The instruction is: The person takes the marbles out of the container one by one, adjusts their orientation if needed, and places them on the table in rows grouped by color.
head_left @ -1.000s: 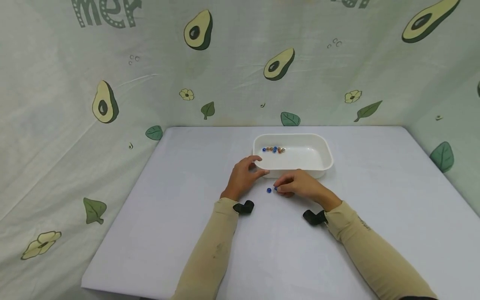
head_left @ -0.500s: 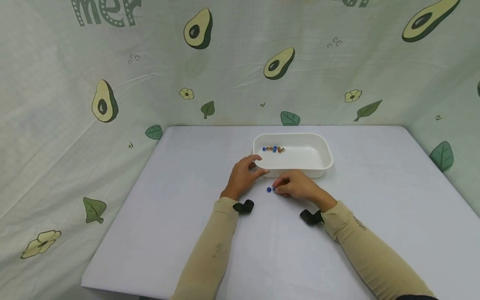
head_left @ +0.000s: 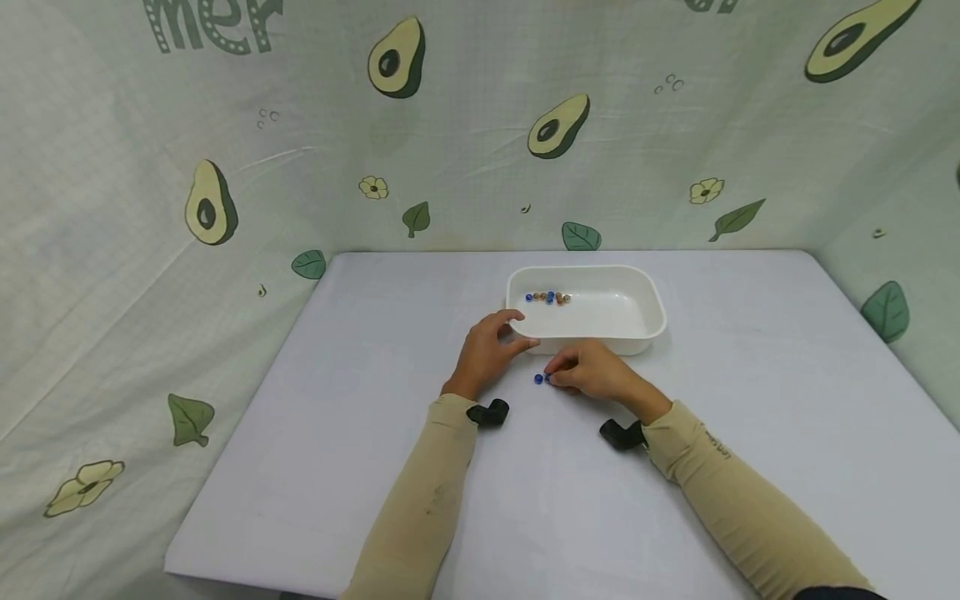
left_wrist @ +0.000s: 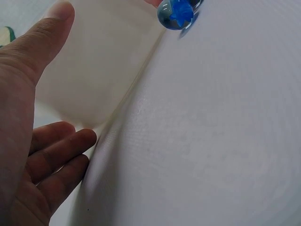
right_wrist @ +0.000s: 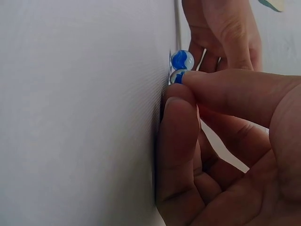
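beside white tray, right hand pinches blue marble

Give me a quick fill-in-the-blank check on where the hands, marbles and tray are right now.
1. The right hand pinches a ____ marble against the table.
2. The left hand holds the near-left corner of the white ____.
3. A second blue marble lies loose on the table, just to the ____ of the right hand's fingertips in the head view.
4. The other marbles sit inside the tray along its ____ wall.

Missing words: blue; tray; left; far
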Tool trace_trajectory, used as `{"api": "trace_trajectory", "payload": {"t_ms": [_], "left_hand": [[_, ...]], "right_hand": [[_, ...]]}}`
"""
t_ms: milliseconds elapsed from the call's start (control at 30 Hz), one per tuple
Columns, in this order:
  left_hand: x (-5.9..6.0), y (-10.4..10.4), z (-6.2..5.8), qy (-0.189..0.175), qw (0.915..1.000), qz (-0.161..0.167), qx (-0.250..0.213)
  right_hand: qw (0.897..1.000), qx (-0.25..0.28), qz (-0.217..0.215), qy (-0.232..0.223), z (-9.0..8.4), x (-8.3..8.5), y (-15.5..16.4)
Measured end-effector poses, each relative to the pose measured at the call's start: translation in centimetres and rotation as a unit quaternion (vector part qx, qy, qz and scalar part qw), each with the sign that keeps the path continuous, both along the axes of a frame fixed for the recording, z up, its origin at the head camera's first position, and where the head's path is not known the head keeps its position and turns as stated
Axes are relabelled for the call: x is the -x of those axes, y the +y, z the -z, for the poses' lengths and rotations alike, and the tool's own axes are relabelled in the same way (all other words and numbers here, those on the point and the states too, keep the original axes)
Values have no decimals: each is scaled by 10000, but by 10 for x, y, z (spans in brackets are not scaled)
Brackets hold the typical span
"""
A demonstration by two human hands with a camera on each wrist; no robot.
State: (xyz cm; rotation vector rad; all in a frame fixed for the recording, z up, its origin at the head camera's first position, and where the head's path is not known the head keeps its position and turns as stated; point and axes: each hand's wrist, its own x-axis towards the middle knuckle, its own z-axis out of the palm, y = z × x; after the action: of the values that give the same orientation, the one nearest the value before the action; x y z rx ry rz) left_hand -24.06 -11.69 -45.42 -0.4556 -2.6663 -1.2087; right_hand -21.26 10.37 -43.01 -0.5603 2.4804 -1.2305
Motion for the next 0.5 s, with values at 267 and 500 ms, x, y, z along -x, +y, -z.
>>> {"api": "trace_trajectory", "payload": {"t_ms": [267,500], "left_hand": [[1,1,-1,28,10000,31,-21],[1,1,0,27,10000,5,-33]], "right_hand": [[9999,107,-36,28,2,1,0],[9998,139,-85,119,3,2,-1]]}}
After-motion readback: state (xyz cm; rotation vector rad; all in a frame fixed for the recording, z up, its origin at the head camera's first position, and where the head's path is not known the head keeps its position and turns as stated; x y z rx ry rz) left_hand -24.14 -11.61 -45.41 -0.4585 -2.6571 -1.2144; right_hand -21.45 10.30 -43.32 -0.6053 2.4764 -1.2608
